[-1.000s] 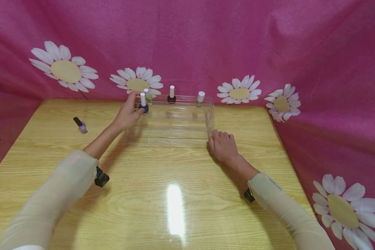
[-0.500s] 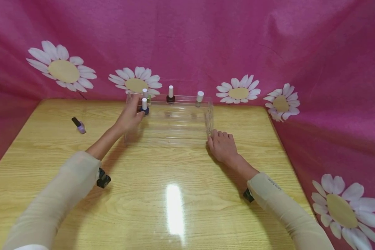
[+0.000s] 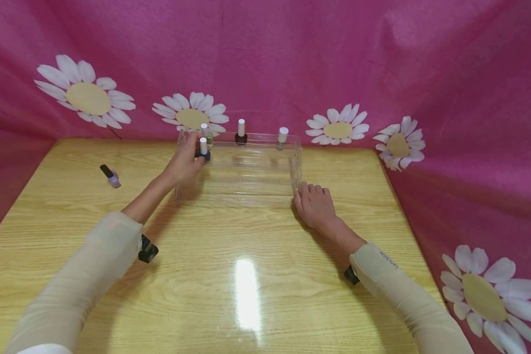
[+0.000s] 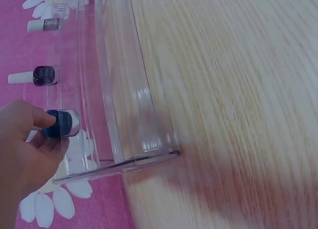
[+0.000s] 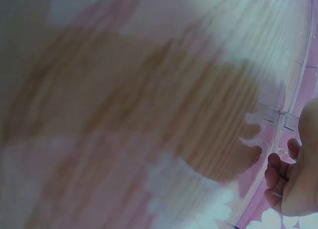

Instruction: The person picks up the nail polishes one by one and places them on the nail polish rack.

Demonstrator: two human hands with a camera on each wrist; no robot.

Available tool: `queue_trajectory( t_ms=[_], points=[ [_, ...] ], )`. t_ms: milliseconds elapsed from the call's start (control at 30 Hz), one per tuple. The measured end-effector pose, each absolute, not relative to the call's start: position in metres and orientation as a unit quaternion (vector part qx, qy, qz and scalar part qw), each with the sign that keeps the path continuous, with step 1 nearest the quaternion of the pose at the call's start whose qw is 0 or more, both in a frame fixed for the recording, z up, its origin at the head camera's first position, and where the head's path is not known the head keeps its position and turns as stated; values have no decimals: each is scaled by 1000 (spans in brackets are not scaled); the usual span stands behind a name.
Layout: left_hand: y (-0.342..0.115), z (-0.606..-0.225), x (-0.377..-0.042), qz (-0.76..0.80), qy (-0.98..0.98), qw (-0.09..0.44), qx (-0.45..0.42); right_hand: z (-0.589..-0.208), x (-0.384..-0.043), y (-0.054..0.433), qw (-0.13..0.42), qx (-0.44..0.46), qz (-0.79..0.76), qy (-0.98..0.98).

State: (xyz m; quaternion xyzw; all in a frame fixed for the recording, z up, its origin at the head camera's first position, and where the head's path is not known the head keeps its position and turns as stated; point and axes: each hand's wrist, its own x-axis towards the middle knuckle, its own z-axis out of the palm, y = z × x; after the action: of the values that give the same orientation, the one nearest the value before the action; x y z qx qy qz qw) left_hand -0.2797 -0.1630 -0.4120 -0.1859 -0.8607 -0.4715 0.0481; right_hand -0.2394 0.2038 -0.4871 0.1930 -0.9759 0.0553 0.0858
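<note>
My left hand [image 3: 183,160] pinches a dark blue nail polish bottle [image 4: 62,123] with a white cap at the top left of a clear plastic stepped rack [image 3: 243,196]. Whether the bottle's base rests on the step is hard to tell. Just behind it stands a green nail polish bottle [image 3: 210,139], partly covered. A dark nail polish bottle [image 3: 241,138] and a clear-looking one with a white cap [image 3: 282,133] stand along the rack's top row. At the rack's front right corner, my right hand [image 3: 316,206] holds the side edge with curled fingers.
A lilac nail polish bottle [image 3: 113,181] with a black cap lies on its side on the wooden table [image 3: 194,275], left of the rack. Behind the table hangs a pink cloth [image 3: 265,64] with white daisies, close to the rack's back.
My left hand has lowered the dark blue bottle slightly and brought it nearer the front, with little movement in the last half second. My right hand stays at the rack's corner.
</note>
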Motion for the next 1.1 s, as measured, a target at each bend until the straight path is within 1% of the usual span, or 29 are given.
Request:
queue_trajectory(
  t_ms=[600,900,1100],
  points=[
    [-165,-413,-275,-524,-833,49,-172,-484,-238,203,88,191,47,-976],
    [-182,-411,-265,-542,-828,89,-110,-484,-238,203,86,194,43,-976],
    [-196,-412,-257,-563,-814,111,-85,-484,-238,203,70,188,53,-978]
  ],
)
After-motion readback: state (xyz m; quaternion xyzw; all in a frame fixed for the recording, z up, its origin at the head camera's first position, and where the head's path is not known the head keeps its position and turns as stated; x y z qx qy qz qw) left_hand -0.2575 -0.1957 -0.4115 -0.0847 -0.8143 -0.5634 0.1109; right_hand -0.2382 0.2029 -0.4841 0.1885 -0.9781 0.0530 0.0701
